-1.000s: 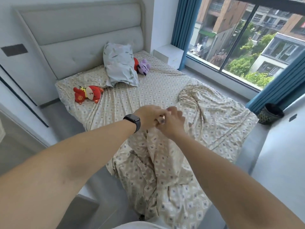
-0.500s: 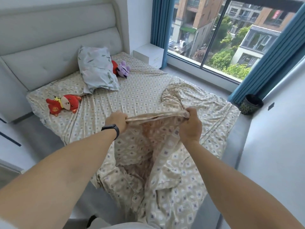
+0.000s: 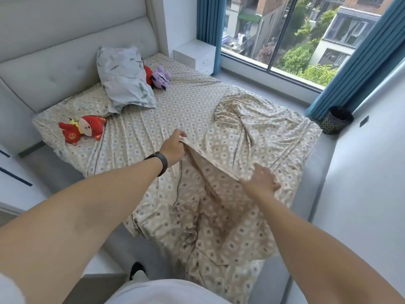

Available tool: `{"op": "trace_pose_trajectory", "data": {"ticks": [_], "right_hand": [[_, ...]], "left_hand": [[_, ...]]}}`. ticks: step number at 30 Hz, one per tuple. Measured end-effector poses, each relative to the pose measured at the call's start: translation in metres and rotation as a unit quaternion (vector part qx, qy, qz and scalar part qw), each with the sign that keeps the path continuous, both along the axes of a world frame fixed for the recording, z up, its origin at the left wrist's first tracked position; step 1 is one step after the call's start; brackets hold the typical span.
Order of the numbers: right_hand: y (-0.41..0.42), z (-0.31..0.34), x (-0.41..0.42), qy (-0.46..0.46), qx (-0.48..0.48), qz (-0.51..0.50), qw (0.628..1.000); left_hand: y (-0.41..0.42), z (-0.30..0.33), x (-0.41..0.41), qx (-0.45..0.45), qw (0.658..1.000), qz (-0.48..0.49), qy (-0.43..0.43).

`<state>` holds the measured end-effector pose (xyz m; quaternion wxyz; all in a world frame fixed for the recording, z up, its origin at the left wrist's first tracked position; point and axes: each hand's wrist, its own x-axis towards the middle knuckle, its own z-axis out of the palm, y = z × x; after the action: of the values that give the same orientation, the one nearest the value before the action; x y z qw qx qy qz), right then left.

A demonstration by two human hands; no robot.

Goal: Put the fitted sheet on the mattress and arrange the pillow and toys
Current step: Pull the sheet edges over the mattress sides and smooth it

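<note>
A beige fitted sheet (image 3: 192, 106) with a diamond print covers the bed, rumpled and bunched at the foot and on the window side. My left hand (image 3: 173, 148), with a black band on the wrist, is shut on a raised edge of the sheet. My right hand (image 3: 262, 178) lies on the same fold lower down, fingers spread and blurred. A pale leaf-print pillow (image 3: 123, 75) leans near the headboard. A red plush toy (image 3: 84, 129) lies at the bed's left edge. A purple plush toy (image 3: 161, 77) and another red one sit right of the pillow.
A padded grey headboard (image 3: 65, 47) stands at the back. A white nightstand (image 3: 195, 55) sits by blue curtains (image 3: 208, 25) and a large window. A dark patterned basket (image 3: 336, 119) stands on the floor at right. A white wall runs along the right.
My hands have moved apart along the sheet edge: the left went forward and up, the right dropped lower and opened its fingers. The camera view shifted left and down.
</note>
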<state>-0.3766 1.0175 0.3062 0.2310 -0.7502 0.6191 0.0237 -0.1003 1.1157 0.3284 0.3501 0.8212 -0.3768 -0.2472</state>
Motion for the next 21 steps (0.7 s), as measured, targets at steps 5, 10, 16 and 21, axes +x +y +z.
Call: {"op": "trace_pose_trajectory", "data": {"ticks": [5, 10, 16, 21], "right_hand": [[0.019, -0.003, 0.064, 0.010, 0.040, 0.152, 0.988], [0.045, -0.025, 0.079, 0.058, 0.071, 0.204, 0.975], [0.096, -0.038, 0.113, 0.084, 0.149, 0.257, 0.951], [0.145, -0.057, 0.116, 0.130, 0.185, 0.228, 0.947]], "left_hand": [[0.006, 0.011, 0.002, -0.070, 0.995, -0.046, -0.053], [0.050, 0.022, 0.064, 0.108, 0.952, -0.196, -0.208], [0.134, -0.006, 0.125, 0.236, 0.930, -0.113, -0.257], [0.218, -0.042, 0.186, 0.325, 0.885, -0.092, -0.319]]}}
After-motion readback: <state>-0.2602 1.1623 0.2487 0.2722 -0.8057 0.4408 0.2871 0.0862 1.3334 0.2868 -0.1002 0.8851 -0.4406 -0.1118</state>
